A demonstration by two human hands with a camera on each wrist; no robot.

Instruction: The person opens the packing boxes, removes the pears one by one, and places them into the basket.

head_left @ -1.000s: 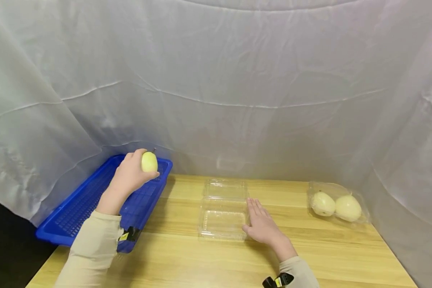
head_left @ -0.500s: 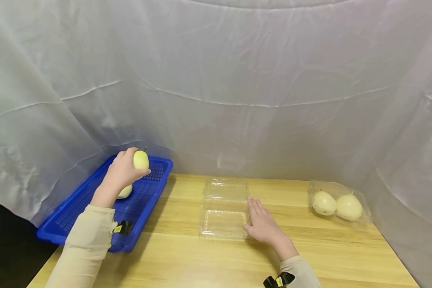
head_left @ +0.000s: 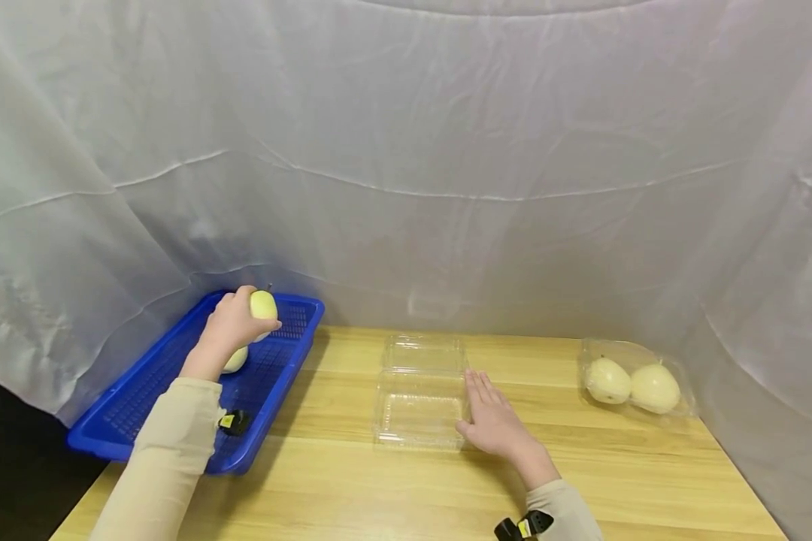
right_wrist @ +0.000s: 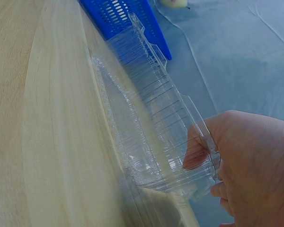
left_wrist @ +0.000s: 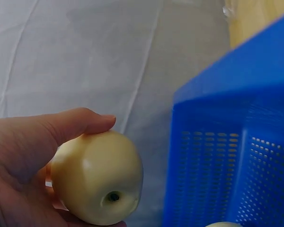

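Observation:
My left hand (head_left: pixel 230 324) holds a pale yellow-green pear (head_left: pixel 263 305) over the far part of the blue basket (head_left: pixel 286 402). In the left wrist view, the thumb lies along the top of the pear (left_wrist: pixel 100 175) and fingers reach underneath; its dimpled end faces the camera. Another pear (head_left: pixel 235 360) lies in the basket, partly covered by the left hand. A clear plastic clamshell box (head_left: pixel 421 417) sits with its lid folded back. My right hand (head_left: pixel 492 422) grips its right side wall; through the plastic the thumb (right_wrist: pixel 196 149) shows inside the wall, other fingers outside.
A second clear box (head_left: pixel 680 402) with two pears (head_left: pixel 609 382) stands at the right end of the wooden table (head_left: pixel 392 492). Grey cloth (head_left: pixel 487 248) hangs behind and at both sides. The basket reaches over the table's left edge.
My left hand has moved left with the pear, then dipped slightly, and the pear in the basket has come into sight. My right hand and the box have stayed put.

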